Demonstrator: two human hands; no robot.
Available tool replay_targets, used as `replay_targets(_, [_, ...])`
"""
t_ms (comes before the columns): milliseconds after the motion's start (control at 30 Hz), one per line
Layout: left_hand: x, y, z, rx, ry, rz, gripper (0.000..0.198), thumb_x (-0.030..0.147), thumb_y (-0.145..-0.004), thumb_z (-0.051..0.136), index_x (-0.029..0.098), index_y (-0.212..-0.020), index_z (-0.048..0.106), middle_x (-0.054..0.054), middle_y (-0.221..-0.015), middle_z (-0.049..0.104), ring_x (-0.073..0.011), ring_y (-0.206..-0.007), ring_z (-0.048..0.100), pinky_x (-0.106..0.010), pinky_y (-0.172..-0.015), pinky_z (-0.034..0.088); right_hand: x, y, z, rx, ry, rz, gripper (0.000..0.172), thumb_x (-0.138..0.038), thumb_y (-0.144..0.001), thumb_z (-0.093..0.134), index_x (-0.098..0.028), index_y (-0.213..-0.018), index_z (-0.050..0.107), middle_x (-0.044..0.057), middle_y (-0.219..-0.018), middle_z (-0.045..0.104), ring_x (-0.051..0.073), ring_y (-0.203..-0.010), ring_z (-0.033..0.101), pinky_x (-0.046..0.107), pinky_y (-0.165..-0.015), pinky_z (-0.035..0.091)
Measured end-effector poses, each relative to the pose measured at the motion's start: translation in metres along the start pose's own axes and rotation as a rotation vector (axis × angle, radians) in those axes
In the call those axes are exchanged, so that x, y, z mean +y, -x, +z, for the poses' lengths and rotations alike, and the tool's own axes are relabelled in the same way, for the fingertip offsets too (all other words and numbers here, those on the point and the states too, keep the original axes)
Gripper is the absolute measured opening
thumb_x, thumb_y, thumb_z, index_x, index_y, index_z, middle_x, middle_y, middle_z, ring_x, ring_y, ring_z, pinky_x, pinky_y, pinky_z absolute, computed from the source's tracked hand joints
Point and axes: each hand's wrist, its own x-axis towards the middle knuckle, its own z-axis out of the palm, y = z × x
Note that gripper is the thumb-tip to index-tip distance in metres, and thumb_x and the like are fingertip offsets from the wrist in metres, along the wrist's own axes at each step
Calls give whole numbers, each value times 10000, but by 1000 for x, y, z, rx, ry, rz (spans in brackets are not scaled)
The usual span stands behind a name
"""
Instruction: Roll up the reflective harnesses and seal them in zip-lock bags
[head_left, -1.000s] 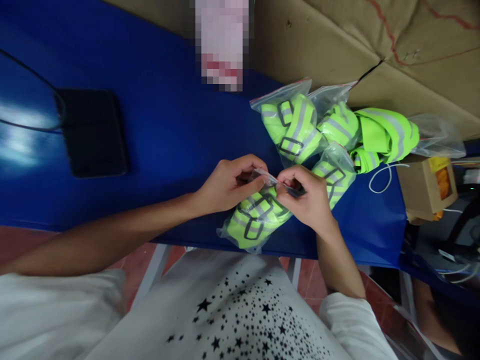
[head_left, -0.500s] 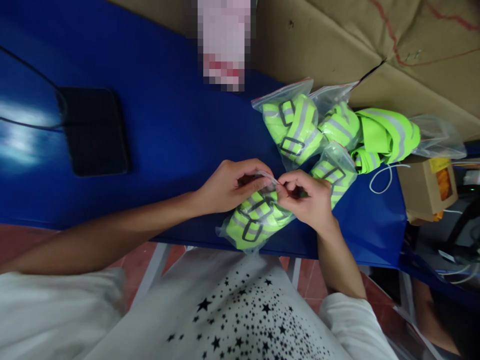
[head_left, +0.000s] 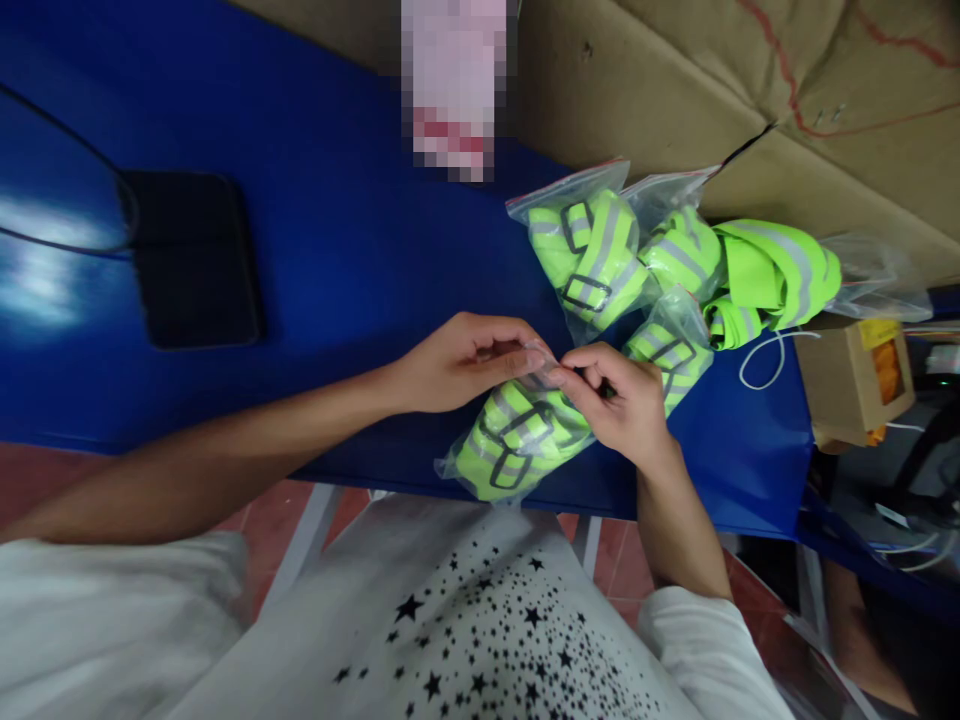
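Note:
A clear zip bag (head_left: 517,440) with a neon-yellow reflective strap and black buckles inside lies at the table's front edge. My left hand (head_left: 469,362) pinches the bag's top edge between thumb and fingers. Right beside it, my right hand (head_left: 619,400) is closed on the same edge, thumb against index finger. Just beyond my right hand rests another bagged strap (head_left: 671,345), partly covered by that hand. Farther back are two more bagged straps, one with its buckles up (head_left: 589,255) and one behind it (head_left: 682,250).
Loose neon strap (head_left: 780,265) lies at the back right, near an empty-looking clear bag (head_left: 877,275). A small cardboard box (head_left: 844,380) stands at the right end of the blue table (head_left: 360,200). On the left lies a black flat device (head_left: 191,260) with cables. Large brown cardboard (head_left: 675,80) borders the back.
My left hand has slid slightly along the bag's top edge toward my right hand, and the fingertips are now closer together. The other bags stay where they were.

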Motion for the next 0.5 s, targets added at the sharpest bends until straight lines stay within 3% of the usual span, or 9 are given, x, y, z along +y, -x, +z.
replay_targets(67, [1, -1, -3, -34, 38, -2, 284, 416, -980, 632, 164, -977, 763, -56, -894, 789, -158, -818, 741, -218, -709, 557, -1, 1, -1, -1, -6, -5, 65, -307, -952, 693, -243, -951, 681, -77, -581, 458, 77, -499, 417, 228, -499, 371])
replay_targets(267, [-4, -2, -1, 50, -13, 38, 313, 441, -981, 626, 157, -946, 751, -52, -860, 770, -145, -769, 705, -214, -675, 521, 2, 2, 4, 19, 23, -28, 84, -317, -961, 683, -238, -941, 663, -78, -580, 428, 77, -493, 405, 234, -504, 364])
replay_targets(500, [-1, -1, 0, 135, 43, 8, 359, 487, -978, 618, 151, -905, 721, -42, -815, 732, -135, -702, 650, -222, -620, 484, -1, -2, 2, -30, 31, -22, 297, -309, -965, 668, -217, -745, 490, -65, -618, 448, 71, -524, 410, 245, -519, 333])
